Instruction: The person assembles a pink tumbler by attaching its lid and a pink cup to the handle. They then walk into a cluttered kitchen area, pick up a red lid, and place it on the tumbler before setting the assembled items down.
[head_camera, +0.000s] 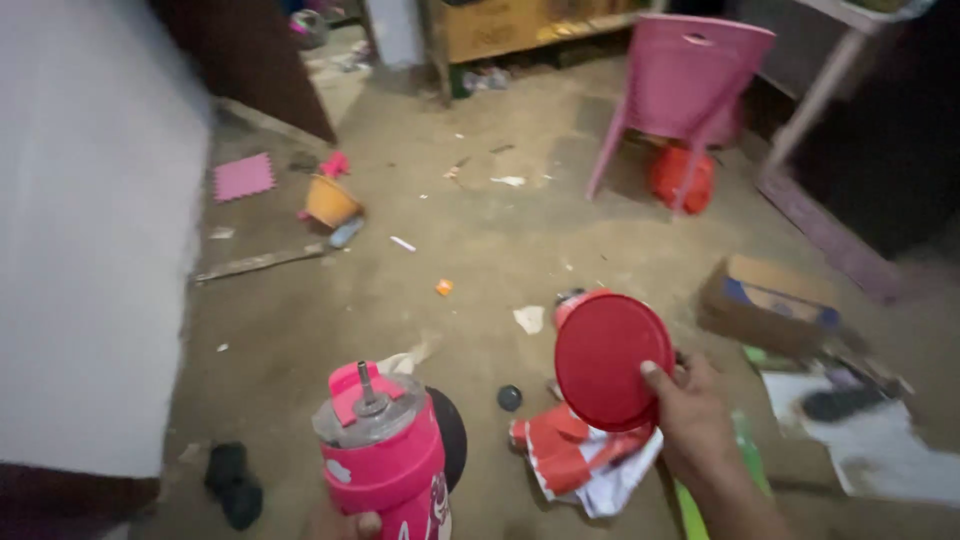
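While the right hand (693, 415) grips a round red lid (612, 358) by its lower right edge, thumb pressed on the face and fingers behind, the lid stands nearly upright, above and to the left of the palm. Low at the bottom edge, the left hand (345, 524) shows only a thumb and a bit of finger, closed around the base of a pink tumbler (388, 460); the tumbler rises straight above that hand, its clear top carrying a pink flap and a short metal straw. Lid and tumbler are well apart, with bare floor (450, 240) between them.

Beneath the lid lies a crumpled red and white wrapper (580, 460), and a small dark cap (509, 398) sits just to its left. Farther off, an orange bucket (330, 201) rests tipped near a pink mat (243, 177), a pink plastic chair (685, 85) stands at the back, and a cardboard box (770, 300) lies to the right.
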